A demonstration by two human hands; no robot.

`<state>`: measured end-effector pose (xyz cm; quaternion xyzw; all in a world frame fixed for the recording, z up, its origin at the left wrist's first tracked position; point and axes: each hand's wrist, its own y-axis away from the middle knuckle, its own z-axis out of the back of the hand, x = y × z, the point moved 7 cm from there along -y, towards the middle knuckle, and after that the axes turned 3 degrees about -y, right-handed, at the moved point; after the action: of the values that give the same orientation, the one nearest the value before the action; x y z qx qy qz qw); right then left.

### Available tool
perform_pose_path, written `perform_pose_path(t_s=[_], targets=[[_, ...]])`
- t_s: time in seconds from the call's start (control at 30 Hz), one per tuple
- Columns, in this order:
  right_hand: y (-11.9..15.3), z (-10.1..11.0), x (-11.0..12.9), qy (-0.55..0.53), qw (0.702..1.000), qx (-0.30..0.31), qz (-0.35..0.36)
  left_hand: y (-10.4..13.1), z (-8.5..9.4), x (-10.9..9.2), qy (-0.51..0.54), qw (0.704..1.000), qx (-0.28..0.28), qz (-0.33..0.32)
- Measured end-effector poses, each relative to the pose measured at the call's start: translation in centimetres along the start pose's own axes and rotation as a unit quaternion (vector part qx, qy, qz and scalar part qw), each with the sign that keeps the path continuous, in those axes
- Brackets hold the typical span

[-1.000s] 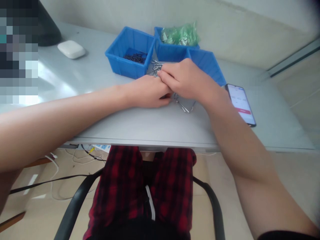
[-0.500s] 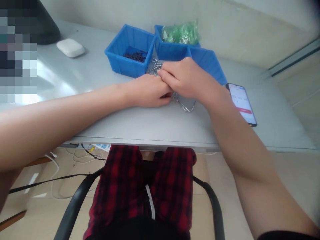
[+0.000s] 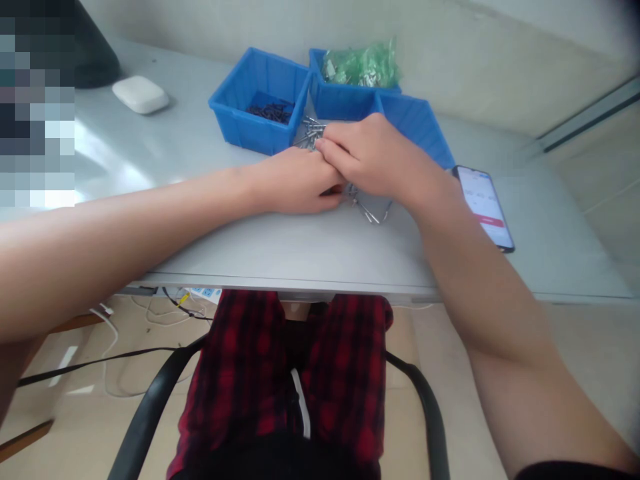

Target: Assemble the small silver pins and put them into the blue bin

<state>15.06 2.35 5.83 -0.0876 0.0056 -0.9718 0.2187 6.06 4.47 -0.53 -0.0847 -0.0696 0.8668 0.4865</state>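
Note:
My left hand (image 3: 305,181) rests on the grey table with its fingers curled, in front of the left blue bin. My right hand (image 3: 367,153) lies partly over it, its bent fingers touching the back of my left hand. Both hands are closed, and what they hold, if anything, is hidden. Silver metal pieces (image 3: 311,133) lie loose just beyond my fingers. More thin metal pieces (image 3: 370,215) stick out on the table below my right hand.
The left blue bin (image 3: 260,137) holds dark screws. Behind, another blue bin (image 3: 345,103) holds a green bag (image 3: 367,67); a third blue bin (image 3: 417,127) stands beside it. A phone (image 3: 483,203) lies right, a white case (image 3: 140,95) left. The table edge (image 3: 300,285) is near my lap.

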Motion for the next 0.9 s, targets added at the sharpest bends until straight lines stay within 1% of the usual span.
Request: perform_pose_path(t_s=[0.13,0.3,0.43,0.67,0.9], targets=[[-0.10,-0.18,-0.03,-0.013,1.000,0.003,0.022,0.04,0.17,-0.17,0.000,1.000,-0.006,-0.010],[-0.03,-0.09,0.07,-0.010,1.000,-0.011,0.015,0.05,0.31,-0.22,0.000,1.000,-0.014,-0.016],[0.05,-0.01,0.19,-0.005,1.000,0.003,0.005,-0.01,0.29,-0.21,0.003,1.000,-0.023,-0.020],[0.12,0.07,0.17,-0.004,1.000,-0.003,0.010,-0.06,0.19,-0.12,0.013,1.000,-0.009,-0.010],[0.14,-0.05,-0.28,-0.048,0.999,-0.014,0.004,-0.10,0.14,-0.13,0.011,1.000,-0.004,-0.006]])
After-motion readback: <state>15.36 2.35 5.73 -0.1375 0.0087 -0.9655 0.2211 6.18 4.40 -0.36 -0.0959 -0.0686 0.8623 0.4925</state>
